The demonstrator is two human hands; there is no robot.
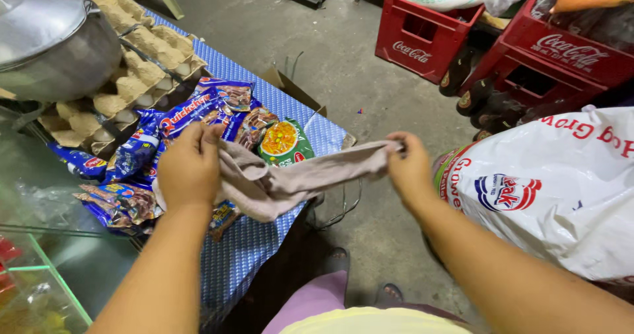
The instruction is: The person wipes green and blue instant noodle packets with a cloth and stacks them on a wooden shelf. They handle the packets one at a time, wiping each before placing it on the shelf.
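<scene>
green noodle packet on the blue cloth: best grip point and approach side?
Probably pinch the green noodle packet at its near right edge, coming from the table's open floor side. It lies flat, the blue packets crowd its left, and the beige cloth overhangs its lower part.

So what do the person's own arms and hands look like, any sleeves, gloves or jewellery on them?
Both forearms are bare up to the bottom edge of the picture, with no sleeves showing. The left hand and the right hand wear no gloves, and no rings, watch or bracelets can be seen on the fingers or wrists. No marks or bandages show on either arm.
</scene>
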